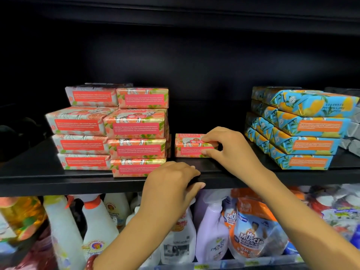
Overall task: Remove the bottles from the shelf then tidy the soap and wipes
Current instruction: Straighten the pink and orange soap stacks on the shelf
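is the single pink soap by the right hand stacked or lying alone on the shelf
Alone: the pink soap bar lies flat on the shelf, a gap from the pink stacks, pinched by the right hand.

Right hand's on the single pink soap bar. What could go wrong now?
1. The right hand pinches the lone pink soap bar beside the uneven pink soap stack; pushing left could topple it.
2. The stack's bottom front bar sits at the shelf edge the left hand grips; a nudge might drop it onto the spray bottles below.
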Motion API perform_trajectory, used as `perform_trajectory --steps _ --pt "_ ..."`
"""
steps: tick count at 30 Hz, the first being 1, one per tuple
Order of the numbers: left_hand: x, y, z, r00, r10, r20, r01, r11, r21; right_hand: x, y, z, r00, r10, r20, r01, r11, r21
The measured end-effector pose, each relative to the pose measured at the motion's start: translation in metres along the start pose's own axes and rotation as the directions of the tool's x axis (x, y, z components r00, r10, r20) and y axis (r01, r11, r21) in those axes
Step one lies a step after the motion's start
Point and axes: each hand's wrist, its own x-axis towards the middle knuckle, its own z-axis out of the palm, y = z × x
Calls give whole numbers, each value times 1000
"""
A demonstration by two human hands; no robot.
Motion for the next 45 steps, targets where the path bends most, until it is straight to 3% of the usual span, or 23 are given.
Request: perform_trajectory --steps 15,19,21,25,29,35,41,45 --pt "-1 2 0 999 1 -53 -1 1000 4 12 -4 9 997 50 56 -45 995 -88" --pt "-7 0 4 994 53 -91 -52 998 18 3 -17 5 976 16 -219 25 983 184" --pt "-12 -2 3 991 80 -105 -79 997 14 3 -37 -1 961 -27 -277 120 939 322" --pt "-30 -16 -3 981 161 -106 -157 987 42 15 -73 -3 977 -163 -136 200 924 327" --pt "-43 -28 -15 965 217 -144 -204 974 104 23 -86 11 990 -138 -22 138 947 289" --pt "-54 -48 -25 966 86 -244 -44 984 173 26 -93 6 996 -50 -70 71 940 334" --pt "-52 -49 -26 969 33 -243 10 985 174 33 -100 2 1000 7 18 -12 945 326" --pt "-51 -52 -28 973 56 -223 -18 985 171 18 -91 -4 994 16 -112 32 908 418"
